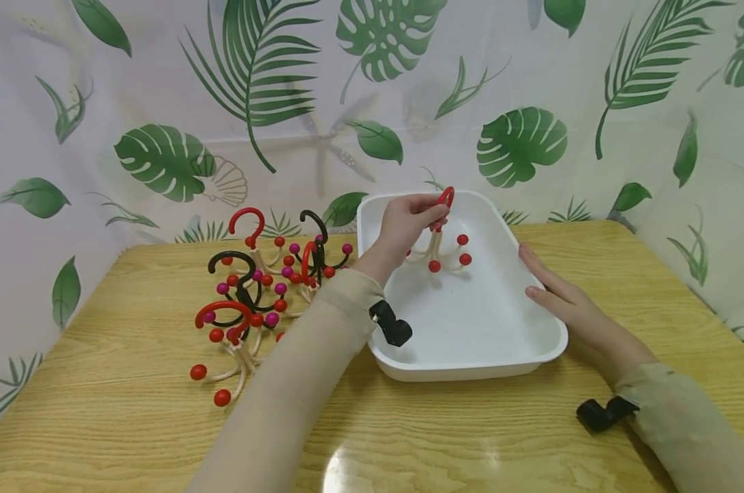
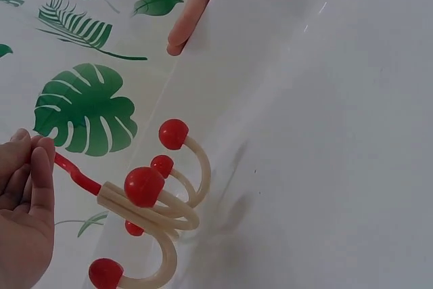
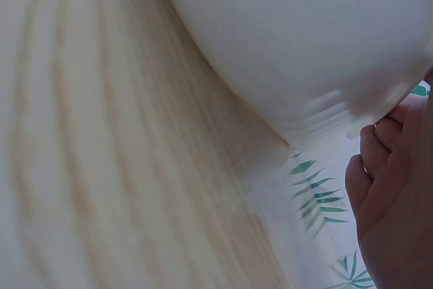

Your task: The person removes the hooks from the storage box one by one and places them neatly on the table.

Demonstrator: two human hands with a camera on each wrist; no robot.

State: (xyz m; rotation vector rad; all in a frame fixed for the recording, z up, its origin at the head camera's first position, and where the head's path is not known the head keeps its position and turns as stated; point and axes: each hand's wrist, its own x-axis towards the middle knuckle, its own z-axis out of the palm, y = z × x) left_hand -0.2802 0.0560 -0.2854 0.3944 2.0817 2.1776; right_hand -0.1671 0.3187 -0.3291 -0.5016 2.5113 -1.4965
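Observation:
My left hand (image 1: 409,222) pinches the red hook (image 1: 448,197) of a small multi-arm hanger (image 2: 145,211) with beige curved arms and red ball tips. This hanger is over the far part of a white tray (image 1: 464,370), its hook uppermost. Whether its arms touch the tray floor is hard to tell. At the tray's right side, my right hand (image 1: 566,308) holds the rim, thumb over the edge and fingers along the outer wall. In the right wrist view its fingers (image 3: 373,153) are curled against the underside of the wall.
Left of the tray, several similar hangers stand crowded together, among them a red-hooked one (image 1: 239,349) and a black one (image 1: 245,291) with magenta balls. They stand on a wooden table (image 1: 131,411). A leaf-patterned cloth (image 1: 310,137) hangs behind.

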